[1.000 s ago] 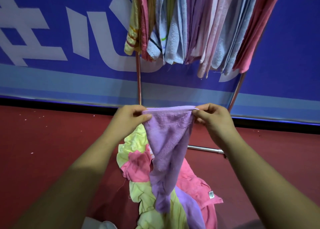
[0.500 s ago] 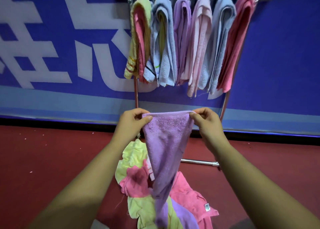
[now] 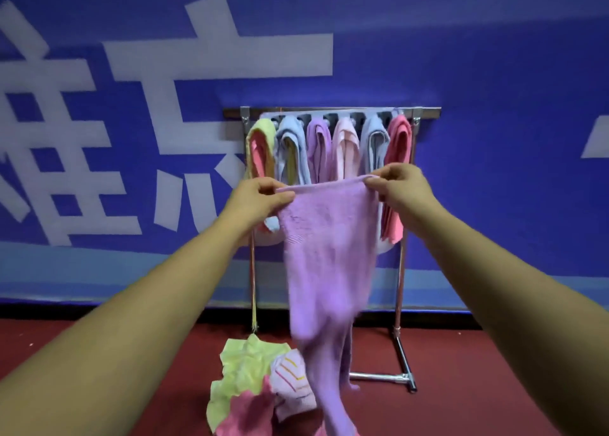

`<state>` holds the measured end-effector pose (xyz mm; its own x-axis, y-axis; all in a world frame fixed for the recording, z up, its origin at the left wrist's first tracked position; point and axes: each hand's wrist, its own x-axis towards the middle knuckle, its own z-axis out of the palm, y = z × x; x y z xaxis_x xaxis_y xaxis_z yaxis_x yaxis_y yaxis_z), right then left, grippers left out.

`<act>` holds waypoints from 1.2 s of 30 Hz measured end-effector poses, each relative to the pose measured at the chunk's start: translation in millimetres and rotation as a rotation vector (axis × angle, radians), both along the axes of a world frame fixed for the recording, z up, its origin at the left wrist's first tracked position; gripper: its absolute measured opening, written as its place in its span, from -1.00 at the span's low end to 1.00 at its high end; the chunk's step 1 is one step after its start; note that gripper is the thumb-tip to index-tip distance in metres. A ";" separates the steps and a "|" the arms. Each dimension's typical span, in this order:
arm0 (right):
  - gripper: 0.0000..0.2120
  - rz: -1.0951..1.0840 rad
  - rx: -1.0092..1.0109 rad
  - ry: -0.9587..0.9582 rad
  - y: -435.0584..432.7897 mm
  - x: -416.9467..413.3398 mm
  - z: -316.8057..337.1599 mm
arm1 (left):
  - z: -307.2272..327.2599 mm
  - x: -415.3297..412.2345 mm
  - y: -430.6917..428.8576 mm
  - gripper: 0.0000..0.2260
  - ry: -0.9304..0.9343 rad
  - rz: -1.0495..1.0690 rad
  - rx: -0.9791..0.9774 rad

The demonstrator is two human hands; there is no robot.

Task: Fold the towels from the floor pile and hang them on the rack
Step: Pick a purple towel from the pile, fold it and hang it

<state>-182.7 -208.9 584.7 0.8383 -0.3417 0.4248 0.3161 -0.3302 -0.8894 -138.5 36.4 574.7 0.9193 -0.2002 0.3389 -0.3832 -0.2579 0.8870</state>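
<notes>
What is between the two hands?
In the head view, the top hem of a purple terry towel stretches from the left hand to the right hand.

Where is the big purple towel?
Head view, centre: the purple towel hangs from left hand and right hand, before the rack, above the floor pile.

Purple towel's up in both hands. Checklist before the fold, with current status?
1. Left hand pinches a top corner of the purple towel: ok.
2. Right hand pinches the other top corner: ok.
3. Top edge stretched between the hands: ok, right end higher.
4. Lower end clear of the floor pile: cannot tell, blurred.
5. Free space on the rack bar: cannot tell, six hung towels crowd it.
</notes>
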 end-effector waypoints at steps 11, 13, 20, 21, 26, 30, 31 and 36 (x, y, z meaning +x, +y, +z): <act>-0.93 0.056 -0.057 -0.140 -21.0 -16.9 15.6 | 48.9 -21.7 5.4 -0.94 -0.152 -0.042 0.227; -0.89 0.077 -0.024 -0.132 -25.3 -17.4 15.3 | 52.8 -28.4 2.5 -0.93 -0.038 -0.173 0.125; -0.93 0.128 -0.086 -0.031 -31.1 -15.6 17.2 | 63.7 -46.6 -1.8 -0.88 -0.096 -0.404 0.465; -0.95 0.133 -0.091 -0.019 -32.1 -14.3 17.0 | 65.3 -50.3 -2.8 -0.89 -0.074 -0.438 0.471; -0.93 0.163 -0.082 0.010 -35.2 -12.6 15.0 | 73.1 -64.2 -7.1 -0.89 -0.049 -0.574 0.460; -0.99 0.217 -0.046 0.034 -33.2 -13.6 11.9 | 70.7 -69.3 -11.5 -0.79 0.011 -0.685 0.408; -0.98 0.220 -0.032 0.030 -33.7 -13.5 10.7 | 68.7 -68.7 -12.4 -0.75 0.003 -0.697 0.418; -0.92 0.203 -0.049 0.086 -41.2 -10.0 3.0 | 66.1 -65.6 -18.1 -0.85 -0.339 -0.481 0.611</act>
<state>-192.6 -250.1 587.7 0.9216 -0.1425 0.3611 0.3046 -0.3113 -0.9002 -204.1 18.3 640.8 0.5552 -0.7810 0.2861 -0.7940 -0.3953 0.4619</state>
